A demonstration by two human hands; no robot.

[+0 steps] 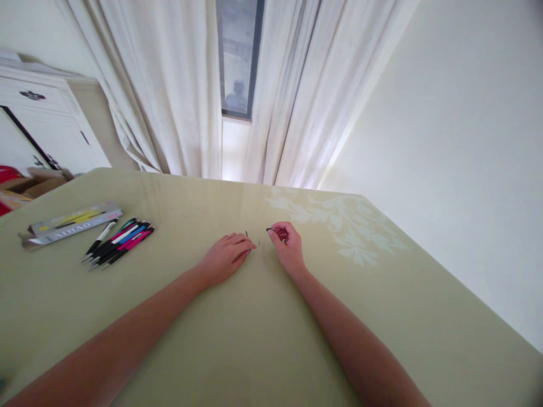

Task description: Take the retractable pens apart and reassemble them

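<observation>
My left hand point(227, 257) rests palm down near the middle of the table, its fingers bent and held together. Whatever lies under the fingertips is hidden; a small dark piece point(246, 233) shows just beyond them. To its right, my right hand point(291, 246) is closed in a pinch around a small black piece point(270, 229), too small to name. A bit of something greenish shows beneath those curled fingers. Between the hands, a tiny thin grey mark or part point(259, 242) is visible on the tabletop. The hands are a short gap apart.
Several click pens point(121, 243) with black, white, blue and pink barrels lie in a bunch at the left. Behind them is an open, printed pen box point(74, 225). The pale green table point(237, 350) ends near curtains and a wall. A cardboard box point(42, 183) stands beyond its left edge.
</observation>
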